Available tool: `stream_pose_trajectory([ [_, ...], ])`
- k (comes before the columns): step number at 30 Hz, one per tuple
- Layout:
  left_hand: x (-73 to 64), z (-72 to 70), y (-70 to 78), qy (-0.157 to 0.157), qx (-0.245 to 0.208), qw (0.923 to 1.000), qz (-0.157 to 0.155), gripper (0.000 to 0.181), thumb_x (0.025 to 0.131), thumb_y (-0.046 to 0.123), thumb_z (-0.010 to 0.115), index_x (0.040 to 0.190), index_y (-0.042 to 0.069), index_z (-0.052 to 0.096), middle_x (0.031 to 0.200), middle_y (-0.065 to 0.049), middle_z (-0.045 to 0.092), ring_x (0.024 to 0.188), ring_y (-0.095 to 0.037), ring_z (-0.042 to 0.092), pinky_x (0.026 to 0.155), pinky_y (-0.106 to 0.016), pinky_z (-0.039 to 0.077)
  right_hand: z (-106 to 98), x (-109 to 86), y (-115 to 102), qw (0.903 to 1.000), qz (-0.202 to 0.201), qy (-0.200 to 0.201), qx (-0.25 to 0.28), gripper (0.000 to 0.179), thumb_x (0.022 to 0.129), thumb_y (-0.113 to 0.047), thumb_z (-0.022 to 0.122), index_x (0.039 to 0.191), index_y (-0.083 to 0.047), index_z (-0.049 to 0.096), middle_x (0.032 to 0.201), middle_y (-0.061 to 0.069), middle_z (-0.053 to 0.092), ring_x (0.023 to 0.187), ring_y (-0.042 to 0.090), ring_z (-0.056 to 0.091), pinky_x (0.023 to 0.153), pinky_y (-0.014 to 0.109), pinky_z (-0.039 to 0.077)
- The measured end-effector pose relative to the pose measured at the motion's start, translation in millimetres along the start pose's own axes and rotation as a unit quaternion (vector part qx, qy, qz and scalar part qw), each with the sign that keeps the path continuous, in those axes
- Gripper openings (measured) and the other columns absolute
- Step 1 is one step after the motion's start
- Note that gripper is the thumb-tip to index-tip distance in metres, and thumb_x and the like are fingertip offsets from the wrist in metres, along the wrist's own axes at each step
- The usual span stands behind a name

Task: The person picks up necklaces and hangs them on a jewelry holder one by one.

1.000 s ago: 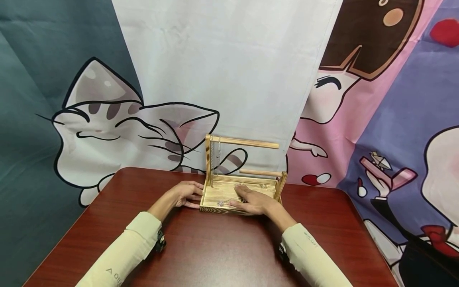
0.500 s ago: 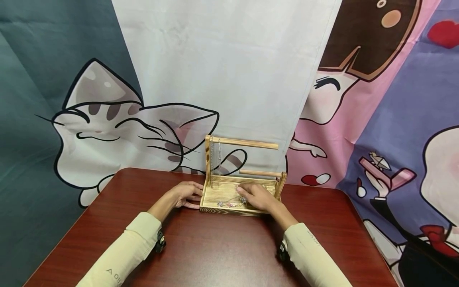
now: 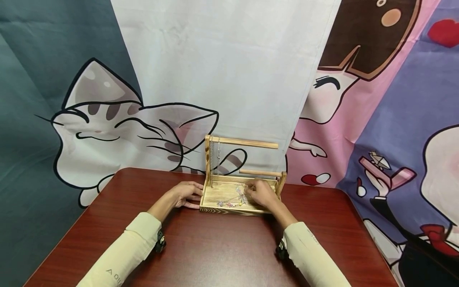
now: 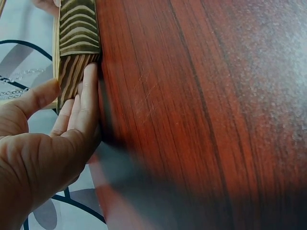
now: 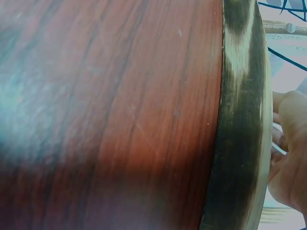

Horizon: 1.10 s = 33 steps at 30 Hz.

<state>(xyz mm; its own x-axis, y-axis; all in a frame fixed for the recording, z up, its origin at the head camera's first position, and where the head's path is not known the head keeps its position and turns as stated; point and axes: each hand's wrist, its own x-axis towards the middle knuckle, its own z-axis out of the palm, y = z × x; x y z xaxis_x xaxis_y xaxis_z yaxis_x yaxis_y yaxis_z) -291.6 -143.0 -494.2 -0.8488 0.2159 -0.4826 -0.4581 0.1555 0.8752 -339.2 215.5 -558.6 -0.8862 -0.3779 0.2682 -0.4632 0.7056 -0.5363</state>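
A pale wooden jewelry tray [image 3: 215, 194] with a raised rack stands on the table. My left hand [image 3: 187, 194] rests against its left end; in the left wrist view the straight fingers [image 4: 88, 103] lie along the outer wall and the thumb is at the rim. Over the right part of the tray is my right hand [image 3: 262, 192], its fingers curled and fingertips down beside a tangle of beaded bracelets [image 3: 239, 201]. I cannot tell whether something is pinched there. In the right wrist view the tray's dark front wall [image 5: 240, 120] partly hides the right hand [image 5: 292, 143].
Silvery chains [image 3: 215, 155] hang at the left end of the upper rod [image 3: 247, 142]. A lower rod [image 3: 261, 173] sits at the back right. The red-brown table [image 3: 222, 243] ends at a printed cloth backdrop [image 3: 251, 79] behind the tray.
My right hand has drawn back toward the rear right of the tray and its fingers have curled, uncovering more of the bracelets. My left hand has stayed at the tray's left end.
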Motion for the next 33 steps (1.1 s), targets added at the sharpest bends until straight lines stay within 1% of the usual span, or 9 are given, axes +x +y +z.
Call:
stream_pose_trajectory([
  [2,-0.3,0.0,0.2,-0.001,0.001,1.0,0.002,0.05,0.103,0.001,0.069,0.152,-0.003,0.057,0.137,-0.022,0.073,0.114,-0.027,0.076,0.09,-0.049,0.075,10,5.6,17,0.9997,0.021,0.01,-0.001,0.035,0.102,-0.04,0.079,0.123,-0.013,0.086,0.102,0.001,0.083,0.089,0.014,0.075,0.081,0.033,0.066],
  [6,-2.3,-1.1,0.9,-0.003,0.003,1.0,0.004,0.051,0.104,0.001,0.068,0.153,-0.004,0.056,0.141,-0.025,0.072,0.119,-0.031,0.076,0.091,-0.05,0.075,15,11.7,23,0.9966,0.082,0.006,0.005,0.028,0.097,-0.044,0.084,0.112,-0.021,0.09,0.098,-0.005,0.084,0.085,0.009,0.072,0.082,0.032,0.065],
  [10,-3.7,-1.3,1.5,-0.005,0.002,1.0,0.004,0.052,0.104,0.001,0.068,0.154,-0.004,0.055,0.143,-0.026,0.071,0.123,-0.033,0.075,0.092,-0.05,0.074,6,7.7,6,0.9934,0.113,0.005,0.017,0.035,0.095,-0.054,0.087,0.105,-0.021,0.09,0.099,0.0,0.087,0.089,0.018,0.076,0.081,0.038,0.066],
  [12,-3.4,-1.1,1.4,-0.005,0.001,1.0,0.003,0.051,0.104,0.001,0.068,0.154,-0.004,0.055,0.142,-0.025,0.072,0.122,-0.032,0.075,0.092,-0.05,0.074,-3,2.8,-13,0.9903,0.136,0.005,0.028,0.04,0.092,-0.054,0.09,0.106,-0.017,0.09,0.103,0.006,0.087,0.097,0.027,0.079,0.085,0.043,0.068],
  [14,-3.1,-0.7,1.2,-0.005,0.0,1.0,0.001,0.051,0.104,0.001,0.068,0.154,-0.004,0.055,0.142,-0.025,0.072,0.122,-0.032,0.075,0.092,-0.05,0.074,-8,-0.6,-26,0.9859,0.163,0.007,0.038,0.043,0.09,-0.055,0.092,0.108,-0.016,0.091,0.109,0.009,0.088,0.107,0.033,0.08,0.094,0.048,0.068],
  [17,-3.1,-0.4,1.5,-0.004,0.001,1.0,0.001,0.052,0.104,0.001,0.068,0.154,-0.003,0.056,0.143,-0.025,0.071,0.123,-0.032,0.075,0.093,-0.051,0.074,-16,-3.1,-46,0.977,0.206,0.006,0.056,0.035,0.088,-0.041,0.096,0.109,-0.013,0.091,0.118,0.013,0.087,0.121,0.04,0.078,0.109,0.057,0.064],
  [24,-3.2,0.1,1.6,0.0,-0.002,1.0,-0.001,0.051,0.103,0.001,0.069,0.152,-0.003,0.056,0.142,-0.025,0.071,0.122,-0.032,0.075,0.093,-0.05,0.074,-12,0.7,-38,0.9755,0.208,0.018,0.068,0.021,0.091,-0.028,0.095,0.102,-0.011,0.092,0.11,0.012,0.088,0.119,0.039,0.079,0.109,0.054,0.065],
  [28,-2.4,0.1,1.2,0.0,-0.001,1.0,-0.001,0.05,0.104,0.001,0.068,0.152,-0.003,0.056,0.141,-0.024,0.071,0.121,-0.031,0.075,0.093,-0.05,0.074,-15,-1.3,-48,0.9685,0.228,0.017,0.098,0.014,0.094,-0.017,0.092,0.101,-0.006,0.09,0.113,0.016,0.087,0.125,0.04,0.077,0.117,0.057,0.062],
  [33,-1.7,0.0,0.6,-0.001,0.001,1.0,0.0,0.049,0.105,0.002,0.068,0.152,-0.003,0.056,0.139,-0.023,0.072,0.119,-0.031,0.074,0.092,-0.049,0.074,-15,-1.1,-51,0.9661,0.239,0.008,0.097,0.011,0.097,-0.016,0.088,0.101,-0.006,0.089,0.11,0.015,0.087,0.117,0.036,0.079,0.113,0.053,0.064],
])
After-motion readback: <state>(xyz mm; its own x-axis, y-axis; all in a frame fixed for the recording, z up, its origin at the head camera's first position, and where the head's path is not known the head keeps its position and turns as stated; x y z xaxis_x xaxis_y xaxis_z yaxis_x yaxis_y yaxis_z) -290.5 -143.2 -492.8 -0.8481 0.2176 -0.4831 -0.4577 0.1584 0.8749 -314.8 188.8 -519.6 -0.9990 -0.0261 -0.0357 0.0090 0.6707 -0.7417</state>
